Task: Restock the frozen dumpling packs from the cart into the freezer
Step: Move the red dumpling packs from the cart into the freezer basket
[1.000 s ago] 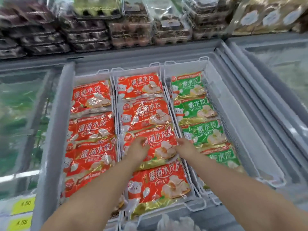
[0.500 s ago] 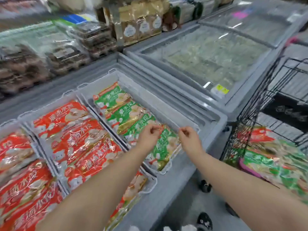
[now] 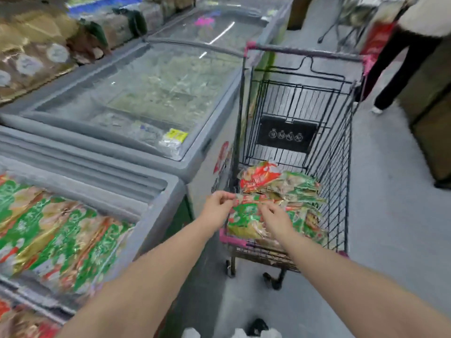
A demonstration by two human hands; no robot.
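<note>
The green pack (image 3: 244, 217) lies on top at the near end of the heap of packs (image 3: 288, 189) in the cart (image 3: 338, 152), at about 5 o'clock from the middle of the view. The left hand (image 3: 216, 207) pinches its upper left corner between thumb and fingertips. The right hand (image 3: 277, 219) is over the same pack, at its 3 o'clock, with the fingers curled down onto the wrapper. Blur hides whether they grasp it or only touch it. A red pack (image 3: 258, 176) tops the heap at 12 o'clock from the green one.

The cart stands just beside the freezers. The open freezer (image 3: 168, 191) is at 9 o'clock from the hands, with stocked packs (image 3: 48, 235) in green wrappers inside. At 11 o'clock a closed freezer (image 3: 151, 98) shows a yellow tag (image 3: 176, 135) under its glass. A shelf (image 3: 36, 57) of bagged goods runs at 10 o'clock. A person (image 3: 415, 45) stands in the aisle at 1 o'clock, well apart from the cart.
</note>
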